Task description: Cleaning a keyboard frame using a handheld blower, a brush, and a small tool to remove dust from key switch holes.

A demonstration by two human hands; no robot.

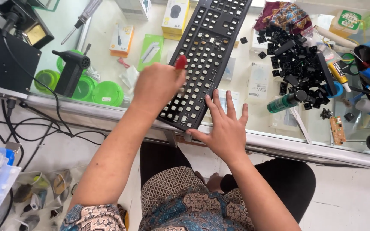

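black keyboard frame (206, 55) with its keycaps off lying diagonally at upper centre on the glass bench (108, 55), left hand (157, 87) gripping a red-handled tool (180, 62) over it, fingers curled shut, right hand (225, 128) resting flat at the frame's lower corner, fingers spread, pile of loose black keycaps (298, 62) sitting at upper right

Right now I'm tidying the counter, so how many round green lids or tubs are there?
3, perhaps more hidden: one green tub left of the black blower, one just behind it, one at its right near the left hand.
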